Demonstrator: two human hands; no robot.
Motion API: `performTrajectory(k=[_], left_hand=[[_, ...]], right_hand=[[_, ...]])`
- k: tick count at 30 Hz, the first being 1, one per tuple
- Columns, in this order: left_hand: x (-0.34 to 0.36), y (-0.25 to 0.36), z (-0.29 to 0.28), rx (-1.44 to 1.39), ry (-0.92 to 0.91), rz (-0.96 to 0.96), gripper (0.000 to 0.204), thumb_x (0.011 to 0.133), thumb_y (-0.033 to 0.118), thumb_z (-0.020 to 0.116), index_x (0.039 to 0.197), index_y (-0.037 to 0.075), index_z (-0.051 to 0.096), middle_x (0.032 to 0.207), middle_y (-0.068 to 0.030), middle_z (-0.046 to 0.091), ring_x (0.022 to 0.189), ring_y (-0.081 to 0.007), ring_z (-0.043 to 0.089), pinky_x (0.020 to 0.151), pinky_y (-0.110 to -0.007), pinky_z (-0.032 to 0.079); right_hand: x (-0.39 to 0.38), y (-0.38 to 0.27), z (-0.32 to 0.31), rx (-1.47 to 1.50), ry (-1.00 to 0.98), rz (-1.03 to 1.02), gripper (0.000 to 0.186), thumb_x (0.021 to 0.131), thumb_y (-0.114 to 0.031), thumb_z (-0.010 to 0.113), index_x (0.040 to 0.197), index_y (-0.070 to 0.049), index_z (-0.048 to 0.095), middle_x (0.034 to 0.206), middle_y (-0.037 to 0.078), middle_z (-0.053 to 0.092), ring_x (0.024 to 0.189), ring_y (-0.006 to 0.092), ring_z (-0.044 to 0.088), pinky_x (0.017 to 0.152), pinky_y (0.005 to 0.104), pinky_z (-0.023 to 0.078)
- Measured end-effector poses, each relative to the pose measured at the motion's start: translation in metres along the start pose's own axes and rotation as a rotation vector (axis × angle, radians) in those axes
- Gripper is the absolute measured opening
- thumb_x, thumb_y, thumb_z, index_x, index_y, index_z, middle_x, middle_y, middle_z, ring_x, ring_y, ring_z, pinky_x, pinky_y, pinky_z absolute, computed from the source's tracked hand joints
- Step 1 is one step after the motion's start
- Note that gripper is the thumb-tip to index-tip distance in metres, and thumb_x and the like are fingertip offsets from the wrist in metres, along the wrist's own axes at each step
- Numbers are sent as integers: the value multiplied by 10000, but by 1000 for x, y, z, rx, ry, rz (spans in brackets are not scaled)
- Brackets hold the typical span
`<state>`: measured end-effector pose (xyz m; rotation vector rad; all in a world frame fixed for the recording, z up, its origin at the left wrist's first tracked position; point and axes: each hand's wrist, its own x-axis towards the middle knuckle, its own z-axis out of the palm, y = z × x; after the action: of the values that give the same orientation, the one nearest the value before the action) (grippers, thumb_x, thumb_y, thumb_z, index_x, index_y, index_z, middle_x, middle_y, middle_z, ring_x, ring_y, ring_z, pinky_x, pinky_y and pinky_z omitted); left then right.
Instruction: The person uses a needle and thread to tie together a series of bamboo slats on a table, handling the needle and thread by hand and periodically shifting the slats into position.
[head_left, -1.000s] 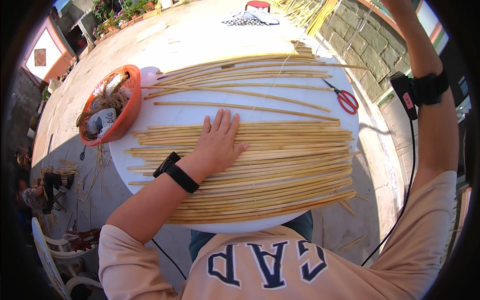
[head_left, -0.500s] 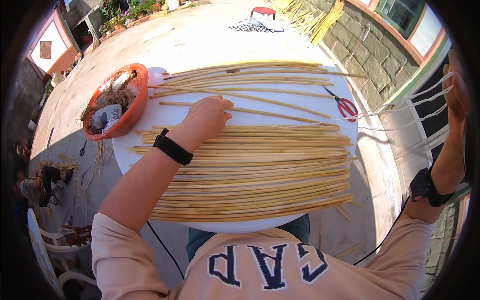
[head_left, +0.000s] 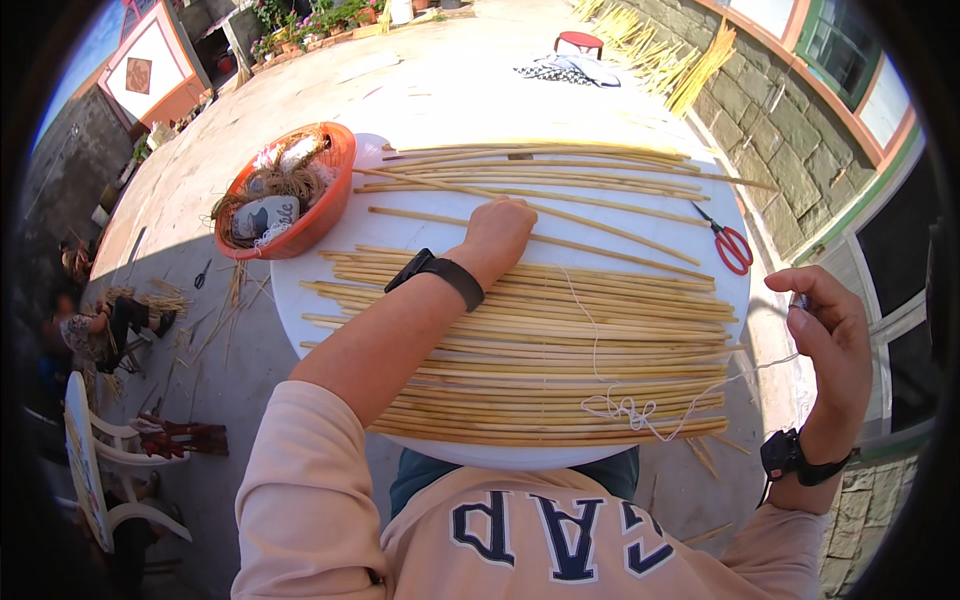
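Note:
A row of pale straw-coloured stalks (head_left: 540, 345) lies side by side across the round white table (head_left: 300, 265). Over the row's far edge my left hand (head_left: 500, 235) is closed, its fingertips hidden, beside a single loose stalk (head_left: 620, 248). What it pinches cannot be made out. A thin white string (head_left: 595, 340) crosses the row from near that hand, lies in loose loops on the near stalks, then runs up to my right hand (head_left: 835, 335). That hand is raised off the table's right side, fingers curled round the string, with a small greyish thing at the fingers.
More stalks (head_left: 560, 165) lie at the table's far side. Red-handled scissors (head_left: 733, 250) rest at the right edge. An orange basin (head_left: 340, 200) with twine and string stands at the left. Beyond are a red stool (head_left: 580, 41), stalks against a stone wall, and a seated person (head_left: 95, 330).
My right hand has come down and inward from the far right, its fingers curling from an open, upright pose. The taut string strands have slackened into loops on the stalks. My left hand stays by the same stalk.

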<state>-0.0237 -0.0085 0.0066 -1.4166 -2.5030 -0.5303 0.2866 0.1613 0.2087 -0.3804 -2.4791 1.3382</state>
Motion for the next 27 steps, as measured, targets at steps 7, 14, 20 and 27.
performTrajectory(k=[7, 14, 20, 27], left_hand=[[-3, 6, -2, 45, -110, -50, 43, 755, 50, 645, 760, 85, 622, 811, -47, 615, 886, -267, 595, 726, -388, 491], [-12, 8, -9, -29, -66, 13, 52, 727, 24, 639, 741, 72, 655, 753, -60, 612, 818, -262, 598, 681, -375, 495], [-14, 7, -11, -17, -95, -26, 41, 752, 58, 626, 749, 87, 654, 785, -54, 616, 846, -255, 595, 696, -380, 502], [-17, 3, -11, -56, -11, 26, 36, 708, 39, 657, 731, 61, 642, 727, -76, 604, 781, -280, 595, 664, -387, 483]], right_hand=[[-13, 20, -10, 83, 82, 72, 234, 841, -155, 581, 1008, -6, 649, 666, -80, 482, 547, -9, 327, 486, 163, 224], [-16, 24, -13, 174, 115, 90, 189, 872, -178, 633, 1000, -45, 677, 648, -98, 456, 548, -13, 319, 490, 163, 206], [-14, 29, -15, 237, 94, 106, 199, 879, -203, 637, 1001, -51, 680, 640, -101, 448, 537, -6, 308, 491, 168, 203], [-12, 32, -14, 238, 134, 132, 195, 878, -197, 630, 1001, -55, 680, 624, -109, 441, 530, -5, 297, 486, 173, 197]])
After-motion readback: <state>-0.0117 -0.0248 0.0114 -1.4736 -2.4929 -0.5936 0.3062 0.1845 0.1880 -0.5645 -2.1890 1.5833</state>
